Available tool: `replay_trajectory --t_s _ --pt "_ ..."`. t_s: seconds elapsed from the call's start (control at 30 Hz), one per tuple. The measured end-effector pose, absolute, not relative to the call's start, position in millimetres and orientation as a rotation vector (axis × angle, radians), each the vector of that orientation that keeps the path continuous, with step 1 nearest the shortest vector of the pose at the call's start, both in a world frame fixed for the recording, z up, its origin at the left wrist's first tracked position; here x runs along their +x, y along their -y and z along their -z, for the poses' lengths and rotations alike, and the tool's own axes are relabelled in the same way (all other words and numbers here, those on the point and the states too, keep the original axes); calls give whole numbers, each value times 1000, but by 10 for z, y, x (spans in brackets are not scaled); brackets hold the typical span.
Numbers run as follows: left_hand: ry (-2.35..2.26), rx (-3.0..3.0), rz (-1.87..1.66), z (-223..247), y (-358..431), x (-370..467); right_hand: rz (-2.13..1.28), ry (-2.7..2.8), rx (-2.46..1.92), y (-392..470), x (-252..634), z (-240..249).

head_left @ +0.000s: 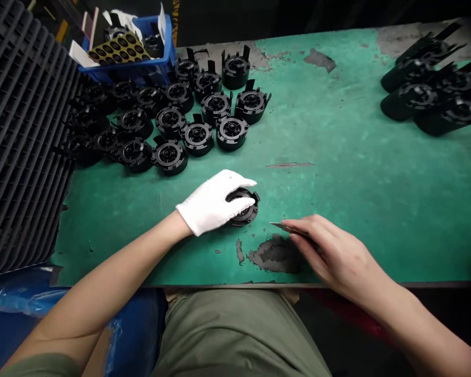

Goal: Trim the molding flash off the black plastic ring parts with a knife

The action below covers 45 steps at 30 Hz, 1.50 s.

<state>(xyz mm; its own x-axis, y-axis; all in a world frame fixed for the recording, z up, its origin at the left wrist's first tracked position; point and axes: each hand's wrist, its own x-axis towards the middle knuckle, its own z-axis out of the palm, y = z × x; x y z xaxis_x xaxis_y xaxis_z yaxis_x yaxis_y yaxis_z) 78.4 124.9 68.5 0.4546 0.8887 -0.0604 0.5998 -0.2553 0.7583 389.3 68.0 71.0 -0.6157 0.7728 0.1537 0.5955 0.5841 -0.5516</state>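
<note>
My left hand [217, 201], in a white glove, is closed around a round black plastic housing [249, 213] that rests on the green tabletop near the front edge. Its thumb lies across the top face of the part and its fingers pass over the far side. Bare and ungloved, my right hand [329, 251] pinches a utility knife [284, 227]. The thin pointed blade sticks out leftward, a short way to the right of the housing and apart from it. Most of the knife's handle is hidden in my palm.
Several similar black housings [197, 135] stand in a cluster at the back left. Behind them a blue bin [141, 70] holds a sheet of round black stickers [120, 50]. Taller black cylinders [410, 97] stand at the far right. A dark ribbed stack [23, 131] borders the table's left side.
</note>
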Motion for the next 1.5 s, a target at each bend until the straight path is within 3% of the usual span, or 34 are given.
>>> replay_trajectory --t_s 0.2,0.4,0.7,1.3,1.5 --pt "-1520 2055 -654 -466 -940 960 -533 2366 -1238 -858 3924 -662" --pt "-1203 2270 -526 -601 -853 812 -494 2453 -1158 -985 3922 -628" --pt "-1393 2168 -667 -341 -742 946 -355 2672 -998 -1057 3907 -583" --pt "-1321 2156 -808 -270 -816 964 -469 2969 -434 -1615 3840 -681" --pt "-1317 2201 -875 -290 -829 974 -470 2963 -505 -1594 3800 -694"
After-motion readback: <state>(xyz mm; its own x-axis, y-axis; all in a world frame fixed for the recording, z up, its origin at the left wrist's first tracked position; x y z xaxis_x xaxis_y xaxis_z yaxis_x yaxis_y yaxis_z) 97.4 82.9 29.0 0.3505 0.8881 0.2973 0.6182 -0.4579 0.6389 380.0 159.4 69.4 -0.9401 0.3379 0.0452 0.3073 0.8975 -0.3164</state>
